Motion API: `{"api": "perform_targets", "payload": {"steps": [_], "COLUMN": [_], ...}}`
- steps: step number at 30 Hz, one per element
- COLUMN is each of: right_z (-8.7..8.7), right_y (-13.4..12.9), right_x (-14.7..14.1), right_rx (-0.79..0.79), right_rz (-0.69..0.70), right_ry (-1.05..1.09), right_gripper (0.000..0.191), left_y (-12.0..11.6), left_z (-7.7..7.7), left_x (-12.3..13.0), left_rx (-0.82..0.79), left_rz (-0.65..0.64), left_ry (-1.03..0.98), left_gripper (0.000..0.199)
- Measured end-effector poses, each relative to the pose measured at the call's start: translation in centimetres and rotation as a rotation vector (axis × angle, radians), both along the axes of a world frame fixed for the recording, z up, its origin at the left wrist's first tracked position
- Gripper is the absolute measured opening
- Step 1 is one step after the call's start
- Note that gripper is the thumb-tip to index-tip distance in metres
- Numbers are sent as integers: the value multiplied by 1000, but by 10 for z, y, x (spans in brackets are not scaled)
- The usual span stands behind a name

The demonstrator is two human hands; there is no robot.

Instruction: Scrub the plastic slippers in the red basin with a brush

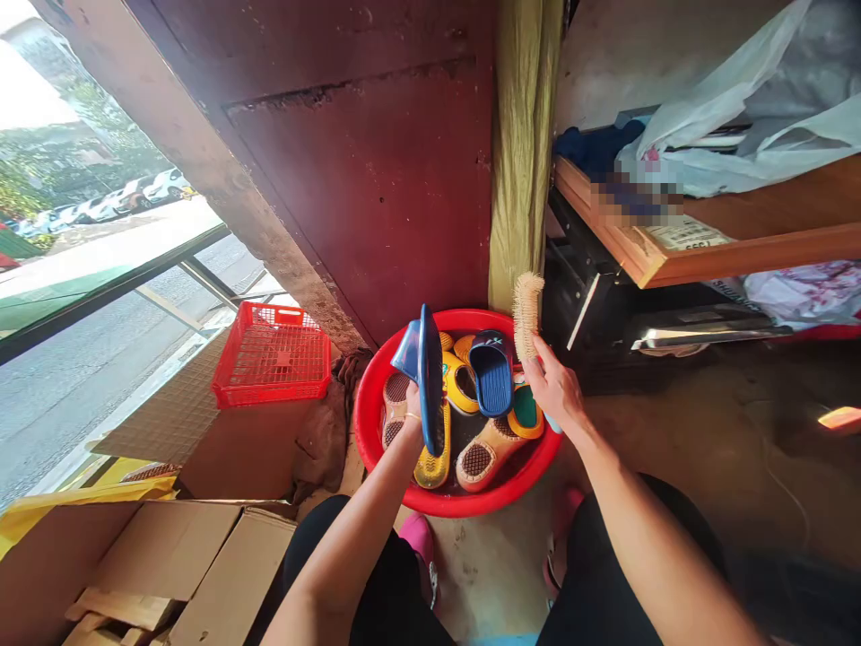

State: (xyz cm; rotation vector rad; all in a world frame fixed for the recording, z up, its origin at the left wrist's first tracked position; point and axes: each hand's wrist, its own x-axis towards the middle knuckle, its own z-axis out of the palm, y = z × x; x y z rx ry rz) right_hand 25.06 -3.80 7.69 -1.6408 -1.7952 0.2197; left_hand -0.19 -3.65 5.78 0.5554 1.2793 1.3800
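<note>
1. Left hand (pixel 413 405) is gripping a blue slipper (pixel 431 386) edge-on toward the left edge of the red basin (pixel 365 426), presumably keeping drips inside;
2. more slippers (pixel 494 386) are crowding within its rim;
3. right hand (pixel 557 390), well apart, is clasping a brush (pixel 526 314) above the far-right edge, seemingly leaving its bristles free.

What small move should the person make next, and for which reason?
Perhaps bring the brush to the held blue slipper: the left hand holds it over the red basin, and the right hand holds the brush, apart from the slipper.
</note>
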Motion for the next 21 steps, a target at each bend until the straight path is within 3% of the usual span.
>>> {"api": "perform_targets", "payload": {"steps": [3, 7, 10, 13, 16, 18, 21], "right_z": [6, 14, 18, 15, 6, 0, -7], "right_y": [-2, -1, -3, -7, -9, -8, -6], "right_x": [8, 13, 10, 1, -9, -16, -27], "right_rx": [0, -32, -58, -99, -156, -176, -209], "right_rz": [6, -25, -12, 52, 105, 110, 109], "right_ry": [4, 3, 10, -66, -195, -254, -319], "right_gripper": [58, 57, 58, 57, 55, 54, 54], "left_y": [27, 34, 22, 4, -14, -24, -34], "left_z": [11, 3, -18, -39, -55, -64, -77], "left_x": [24, 39, 18, -25, -57, -61, -46], "left_rx": [40, 87, 99, 23, -132, -219, -288], "left_rz": [24, -180, -267, -256, -355, -456, -565], "left_ry": [62, 112, 326, 803, 1214, 1354, 1413], "left_gripper": [48, 50, 58, 68, 75, 81, 95]}}
